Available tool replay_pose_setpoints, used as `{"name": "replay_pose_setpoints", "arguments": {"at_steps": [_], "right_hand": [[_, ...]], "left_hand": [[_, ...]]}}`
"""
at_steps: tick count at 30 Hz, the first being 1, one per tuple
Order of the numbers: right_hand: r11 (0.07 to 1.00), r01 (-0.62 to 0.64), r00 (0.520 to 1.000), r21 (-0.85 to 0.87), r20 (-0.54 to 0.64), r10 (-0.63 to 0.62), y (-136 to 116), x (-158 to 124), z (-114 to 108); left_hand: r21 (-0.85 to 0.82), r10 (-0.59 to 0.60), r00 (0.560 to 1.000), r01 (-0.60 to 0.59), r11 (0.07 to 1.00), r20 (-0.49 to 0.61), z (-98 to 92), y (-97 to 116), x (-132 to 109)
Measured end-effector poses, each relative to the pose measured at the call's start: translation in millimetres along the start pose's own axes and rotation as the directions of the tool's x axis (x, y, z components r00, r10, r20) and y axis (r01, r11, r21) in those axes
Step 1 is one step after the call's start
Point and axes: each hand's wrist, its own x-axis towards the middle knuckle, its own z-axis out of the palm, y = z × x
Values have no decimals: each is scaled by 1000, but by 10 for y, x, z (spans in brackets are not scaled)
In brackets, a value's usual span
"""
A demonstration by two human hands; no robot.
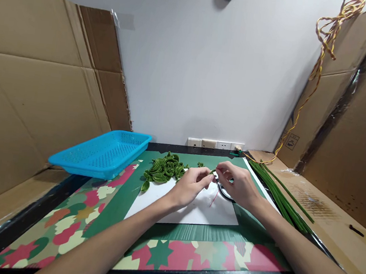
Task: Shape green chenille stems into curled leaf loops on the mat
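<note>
My left hand (193, 184) is closed, its thumb and fingers pinching a short green fuzzy pipe cleaner (212, 172) over the white sheet. From the other side my right hand (236, 185) pinches the same piece, the fingertips of both hands nearly meeting. Most of that piece is hidden by the fingers. Partly under my right hand lies a pair of scissors (224, 193) with dark handle loops. To the left of my hands is a heap of green pipe-cleaner leaf shapes (168, 167). A small green piece (200, 164) rests behind my hands.
A blue perforated plastic basket (110, 173) stands at the left. Long green pipe cleaners (279, 197) lie at the right beside the white paper (157, 203), which has a red line (214, 199). Cardboard panels flank the table; a yellow twisted cord (303, 105) hangs to the sockets (209, 144).
</note>
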Motion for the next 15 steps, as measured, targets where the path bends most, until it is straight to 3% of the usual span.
{"name": "replay_pose_setpoints", "arguments": {"at_steps": [3,8,15], "right_hand": [[999,-29,999,24,16,28,-7,14,-5],[996,-52,994,-79,94,59,-24,29,-4],[994,-39,997,-104,66,46,-27,6,44]], "left_hand": [[89,10,1000,-10,996,0,6,-10,1],[72,6,1000,-6,997,12,30,-29,10],[85,-18,1000,19,996,-14,38,-14,7]]}}
